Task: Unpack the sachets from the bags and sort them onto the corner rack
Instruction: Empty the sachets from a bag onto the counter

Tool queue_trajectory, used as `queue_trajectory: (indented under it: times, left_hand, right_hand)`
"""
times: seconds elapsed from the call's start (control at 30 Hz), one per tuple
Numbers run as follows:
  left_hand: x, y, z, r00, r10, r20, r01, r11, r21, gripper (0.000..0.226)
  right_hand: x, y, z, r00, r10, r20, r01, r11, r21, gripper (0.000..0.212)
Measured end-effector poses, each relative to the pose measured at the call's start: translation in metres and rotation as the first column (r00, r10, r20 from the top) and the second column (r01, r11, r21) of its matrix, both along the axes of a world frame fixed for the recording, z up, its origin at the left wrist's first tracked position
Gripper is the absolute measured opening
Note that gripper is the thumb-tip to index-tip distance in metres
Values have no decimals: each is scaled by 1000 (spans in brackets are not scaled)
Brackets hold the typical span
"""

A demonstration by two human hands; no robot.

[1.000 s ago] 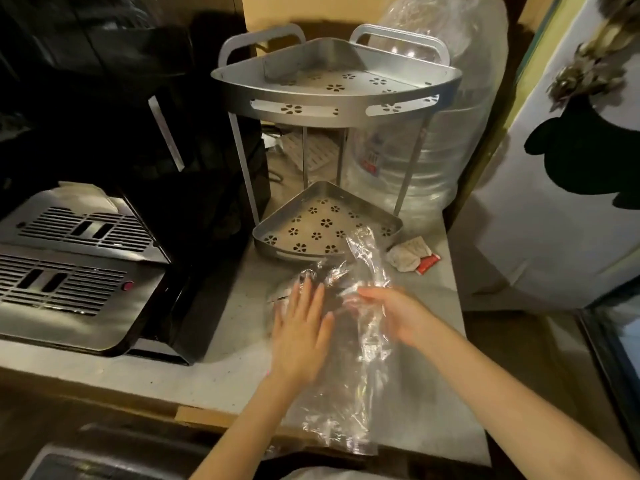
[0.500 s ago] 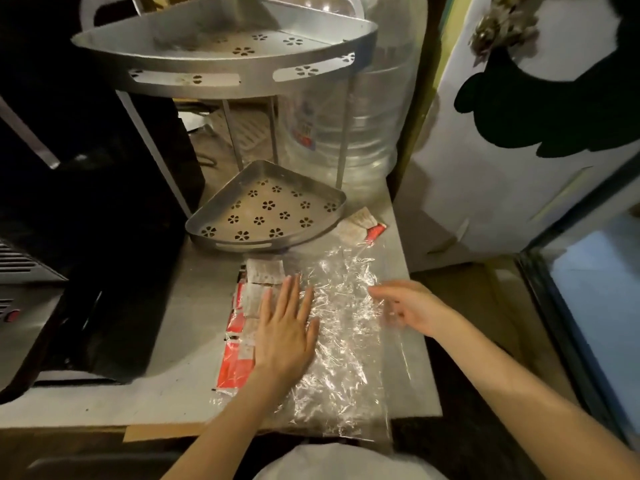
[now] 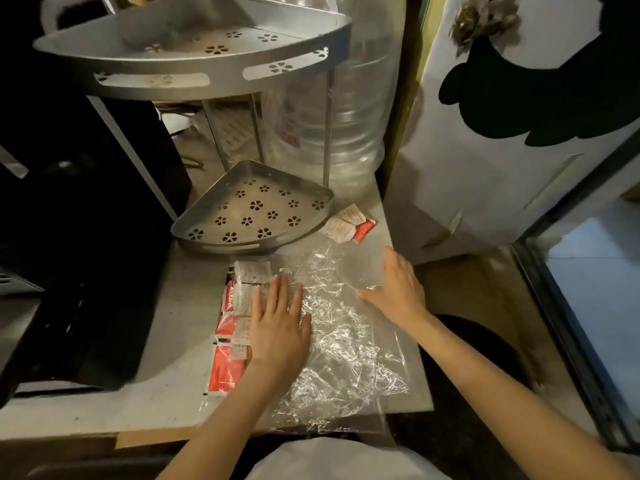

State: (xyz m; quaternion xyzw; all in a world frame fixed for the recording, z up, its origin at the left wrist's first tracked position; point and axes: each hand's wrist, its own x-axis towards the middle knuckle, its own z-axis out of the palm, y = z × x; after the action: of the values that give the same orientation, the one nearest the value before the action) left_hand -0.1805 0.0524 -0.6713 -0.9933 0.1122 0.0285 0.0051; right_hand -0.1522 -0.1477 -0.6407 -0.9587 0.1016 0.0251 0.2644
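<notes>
A crinkled clear plastic bag lies flat on the grey counter. Several red and white sachets lie in a row along the bag's left side. My left hand presses flat on the bag, fingers straight, covering part of the sachets. My right hand rests on the bag's upper right part with fingers spread. Behind the bag stands the silver two-tier corner rack; its lower tray and upper tray hold nothing. Two more sachets lie on the counter right of the lower tray.
A black appliance fills the counter's left side. A large clear water jug stands behind the rack. A white panel with a dark shape is on the right. The counter's edge runs just right of the bag.
The bag, bunched up between my hands a second ago, now lies spread flat with the sachets showing. My right hand has slid outward to the right; the view has shifted right and closer.
</notes>
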Motion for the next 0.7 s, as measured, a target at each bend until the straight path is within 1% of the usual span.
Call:
queue_trajectory:
  times: [0.07, 0.13, 0.2, 0.27, 0.33, 0.37, 0.43, 0.5, 0.6, 0.63, 0.7]
  left_hand:
    - [2, -1, 5, 1000, 3, -11, -3, 1000, -15, 63]
    - [3, -3, 13, 1000, 11, -29, -13, 999, -52, 57]
    - [5, -5, 24, 999, 10, -31, -13, 995, -103, 62]
    - [7, -9, 33, 999, -37, 24, 40, 987, -158, 72]
    - [12, -14, 35, 994, -80, 70, 94, 970, -224, 67]
    - [17, -18, 35, 993, -93, 70, 108, 963, -249, 64]
    - [26, -27, 33, 994, -102, 44, 111, 948, -298, 62]
    - [38, -36, 30, 994, -109, 8, 105, 934, -341, 67]
    - [54, -45, 22, 992, -123, -33, 106, 942, -318, 74]
    - [57, -46, 19, 992, -122, -39, 106, 952, -288, 74]
    - [59, -46, 14, 990, -131, -44, 117, 966, -230, 67]
  right_hand:
    - [4, 1, 4, 996, 87, 18, -85, 994, -73, 92]
    - [10, 3, 11, 982, 183, 41, -178, 978, -105, 90]
    - [19, 5, 18, 966, 257, 39, -251, 961, -117, 86]
    - [29, 9, 23, 951, 305, 41, -299, 948, -111, 79]
    - [40, 14, 26, 931, 360, 57, -352, 928, -119, 75]
    - [45, 17, 27, 919, 390, 61, -380, 916, -126, 75]
    - [54, 22, 26, 897, 441, 36, -433, 891, -135, 76]
    - [64, 26, 25, 878, 478, -13, -475, 867, -148, 75]
    - [75, 29, 23, 878, 476, -56, -477, 861, -175, 68]
    - [78, 29, 23, 880, 470, -64, -473, 860, -194, 65]
    - [79, 29, 22, 882, 464, -81, -469, 853, -227, 61]
